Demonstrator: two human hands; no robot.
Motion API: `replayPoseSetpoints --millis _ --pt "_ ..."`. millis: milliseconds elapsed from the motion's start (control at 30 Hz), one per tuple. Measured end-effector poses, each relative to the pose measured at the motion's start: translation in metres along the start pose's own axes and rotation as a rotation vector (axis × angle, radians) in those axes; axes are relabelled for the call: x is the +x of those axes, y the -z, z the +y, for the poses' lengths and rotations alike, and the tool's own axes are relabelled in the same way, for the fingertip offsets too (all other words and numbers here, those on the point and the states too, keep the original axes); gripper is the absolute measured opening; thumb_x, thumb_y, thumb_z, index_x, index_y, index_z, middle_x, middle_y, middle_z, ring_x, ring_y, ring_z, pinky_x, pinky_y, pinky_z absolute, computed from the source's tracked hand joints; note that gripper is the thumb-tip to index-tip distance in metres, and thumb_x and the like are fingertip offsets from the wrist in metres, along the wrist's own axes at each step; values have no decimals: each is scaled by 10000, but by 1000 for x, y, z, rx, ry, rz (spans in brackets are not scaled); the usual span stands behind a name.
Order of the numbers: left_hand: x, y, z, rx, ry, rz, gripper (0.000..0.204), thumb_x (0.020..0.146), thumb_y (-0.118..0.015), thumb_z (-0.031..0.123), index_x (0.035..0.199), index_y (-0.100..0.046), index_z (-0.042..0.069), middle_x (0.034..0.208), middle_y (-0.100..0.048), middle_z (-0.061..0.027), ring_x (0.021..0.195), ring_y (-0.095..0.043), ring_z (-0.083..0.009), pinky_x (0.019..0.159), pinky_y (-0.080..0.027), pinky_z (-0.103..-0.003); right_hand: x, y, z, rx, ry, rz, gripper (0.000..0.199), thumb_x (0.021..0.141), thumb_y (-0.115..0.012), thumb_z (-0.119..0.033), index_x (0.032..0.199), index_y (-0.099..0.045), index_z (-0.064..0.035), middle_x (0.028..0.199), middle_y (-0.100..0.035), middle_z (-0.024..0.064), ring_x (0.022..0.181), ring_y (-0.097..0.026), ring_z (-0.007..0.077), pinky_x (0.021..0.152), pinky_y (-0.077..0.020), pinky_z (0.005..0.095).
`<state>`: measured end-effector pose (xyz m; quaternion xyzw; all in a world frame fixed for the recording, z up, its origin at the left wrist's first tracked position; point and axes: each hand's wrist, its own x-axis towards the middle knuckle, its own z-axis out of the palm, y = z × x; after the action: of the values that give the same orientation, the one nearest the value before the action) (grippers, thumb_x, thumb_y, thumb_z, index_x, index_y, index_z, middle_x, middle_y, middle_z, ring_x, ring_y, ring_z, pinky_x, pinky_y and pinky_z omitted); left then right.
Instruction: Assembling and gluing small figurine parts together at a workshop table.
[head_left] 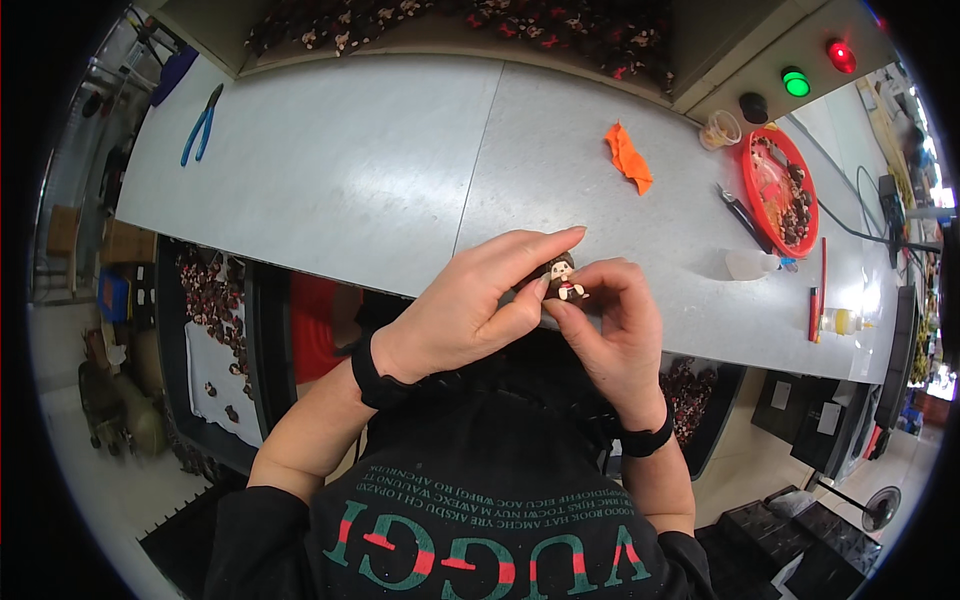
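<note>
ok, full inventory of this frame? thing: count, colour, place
figurine: 1, brown and cream with red, held between both hands
table: 1, grey, across the upper frame
pliers: 1, blue handles, table far left
orange scrap: 1, table centre right
red tray: 1, holds small dark pieces, table right
cup: 1, clear, beside the tray
bottle: 1, clear, table right edge
buttons: 3, red, green, black, upper right panel
left hand: 1, black wristband, gripping figurine
right hand: 1, black wristband, gripping figurine

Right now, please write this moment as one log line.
left hand: holds small doll | right hand: pinches doll | table: orange cloth, blue pliers, red tray
</note>
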<state>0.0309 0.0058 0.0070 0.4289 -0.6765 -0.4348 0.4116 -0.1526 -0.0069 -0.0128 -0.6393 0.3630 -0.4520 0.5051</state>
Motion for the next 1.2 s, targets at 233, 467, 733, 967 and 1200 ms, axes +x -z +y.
replayPoseSetpoints --millis 233,467,733,967,1200 --pt "1 -4 -4 88 -64 13 487 888 -411 36 1371 -462 -6 1125 -581 -139 944 -597 -207 846 -487 -320 1 0 0 -61 52 11 267 796 -755 -25 983 -565 -34 878 -614 46 766 -633 123 698 -525 256" --pt "-2 -2 0 -349 98 22 483 941 -407 40 1422 -393 4 1262 -555 -138 1068 -580 -178 936 -477 -318 1 2 -2 -51 51 -7 263 808 -708 30 1019 -558 -18 1009 -601 84 894 -628 147 792 -527 279" --pt "-3 3 0 -389 120 -25 433 1002 -425 108 1415 -387 -15 1314 -545 -153 1196 -542 -204 1010 -452 -333 -1 1 0 74 18 23 333 813 -680 60 1097 -517 -1 1104 -583 97 985 -602 146 873 -506 289" --pt "-2 3 -1 -320 112 -16 412 1005 -396 105 1397 -407 -23 1289 -561 -150 1164 -563 -199 995 -465 -327 0 2 0 63 22 24 323 809 -684 62 1084 -525 -1 1095 -588 100 974 -607 144 870 -508 283" --pt "-3 3 -2 -280 94 -29 408 1009 -388 112 1398 -408 -12 1289 -559 -140 1155 -564 -191 981 -472 -319 0 1 0 29 55 20 310 816 -685 52 1078 -529 -2 1078 -594 103 965 -610 144 864 -507 282"
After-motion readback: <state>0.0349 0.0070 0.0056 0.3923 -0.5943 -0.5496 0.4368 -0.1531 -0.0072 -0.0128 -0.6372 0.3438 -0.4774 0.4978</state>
